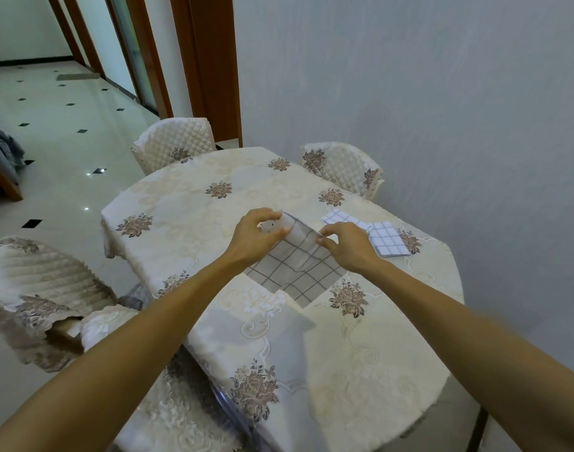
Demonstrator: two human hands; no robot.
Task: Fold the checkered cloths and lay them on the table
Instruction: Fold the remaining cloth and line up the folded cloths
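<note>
Both hands are over the middle of the table (188, 203), which is covered by a cream tablecloth with brown floral motifs. The left hand (258, 234) grips the upper left corner of a grey-checked cloth (295, 265), fingers curled round the raised edge. The right hand (342, 244) pinches the same top edge at its right end between thumb and fingertips. The cloth hangs from the two hands, its upper edge lifted and its lower corner reaching down toward the tablecloth; whether that corner touches the surface cannot be determined. Just beyond the right hand, two blue-checked cloths (388, 243) lie flat on the table near the wall side, one partly overlapping the other, apparently folded. Quilted cream chairs stand around the table: one at the far end (175, 141), one by the wall (344, 164), one at the near left (34, 282).
</note>
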